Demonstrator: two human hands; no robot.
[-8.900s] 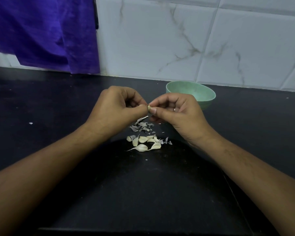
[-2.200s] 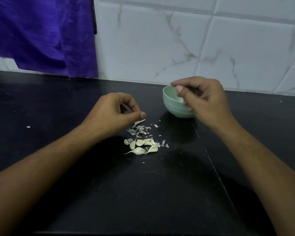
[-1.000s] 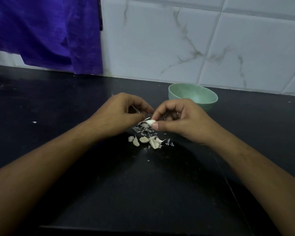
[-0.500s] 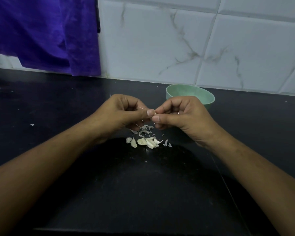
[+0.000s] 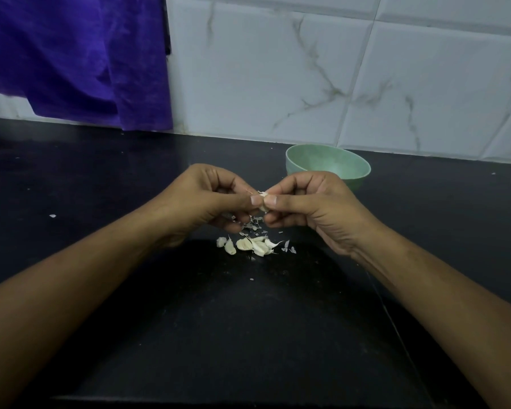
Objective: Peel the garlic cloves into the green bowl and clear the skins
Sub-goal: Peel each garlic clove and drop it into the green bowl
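black counter [image 5: 130,178] is carrying loose garlic cloves [image 5: 250,245]; left hand [image 5: 210,199] and right hand [image 5: 310,205] are both pinching 1 clove [image 5: 262,201], near the green bowl [image 5: 328,166]

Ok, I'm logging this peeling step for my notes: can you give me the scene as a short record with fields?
left hand: pinches the held clove from the left
right hand: pinches the same clove from the right
held clove: pale, between both thumbs, above the skins
loose cloves: small pile on the counter, nearer the person than the hands
skins: flakes scattered under the hands
green bowl: upright, behind the right hand, inside partly hidden
backdrop: purple cloth at left, marbled tiles
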